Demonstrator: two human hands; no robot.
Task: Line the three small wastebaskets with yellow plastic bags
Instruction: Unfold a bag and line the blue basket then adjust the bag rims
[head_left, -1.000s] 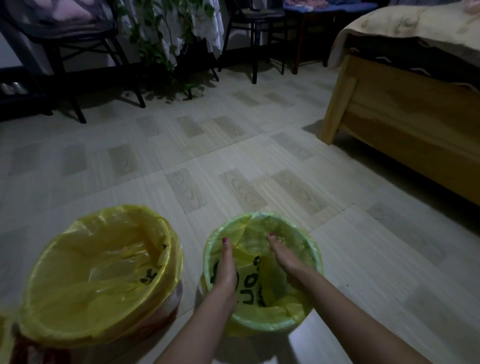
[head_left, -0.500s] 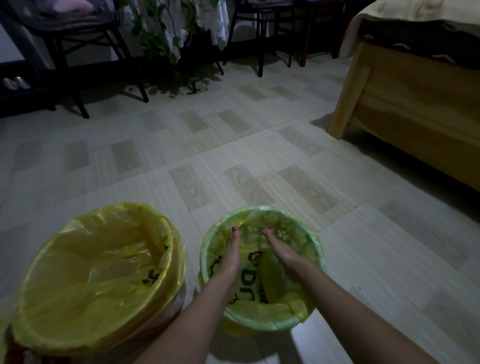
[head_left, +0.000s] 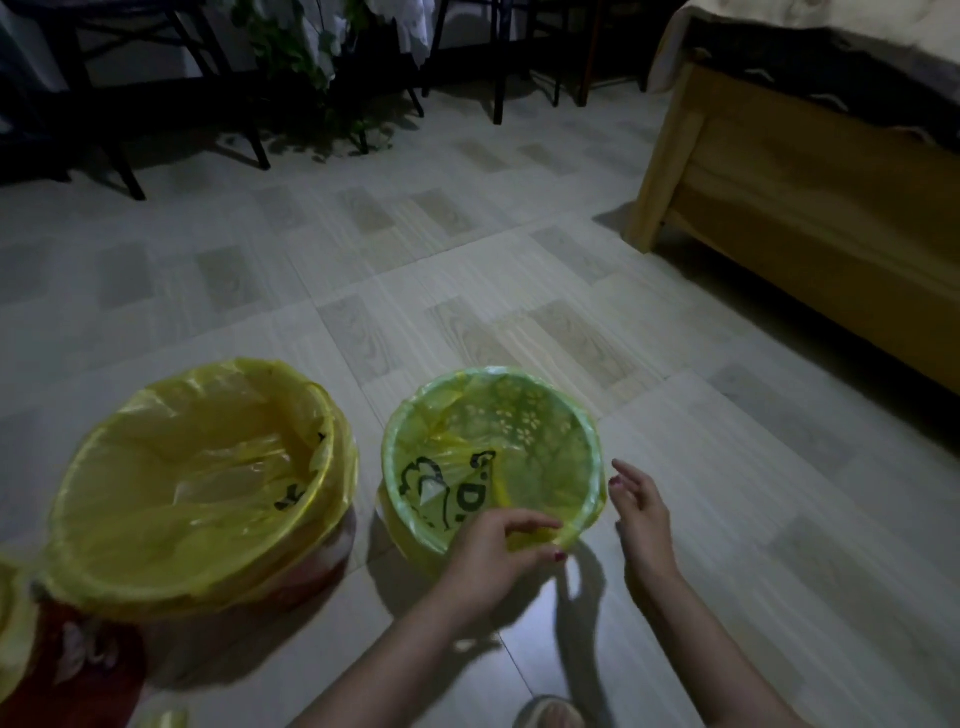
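Tiled floor (head_left: 519, 270), pale, wood-grain panels. At 8 o'clock: red wastebasket (head_left: 291, 577), round, lined with crinkled translucent yellow bag (head_left: 197, 488) folded over the rim; black print at its right inner wall. Just right, at 6 o'clock: smaller green wastebasket (head_left: 524, 415), round, perforated flower pattern showing through its thin yellow liner (head_left: 452, 493), which bears black lettering. Left hand (head_left: 498, 556): palm down at the near rim, thumb and fingers pinched on the liner's folded edge. Right hand (head_left: 641, 512): just beside the rim at 3 o'clock, fingers spread and loosely curved, holding nothing. Wooden bed frame (head_left: 810, 208) at 2 o'clock.
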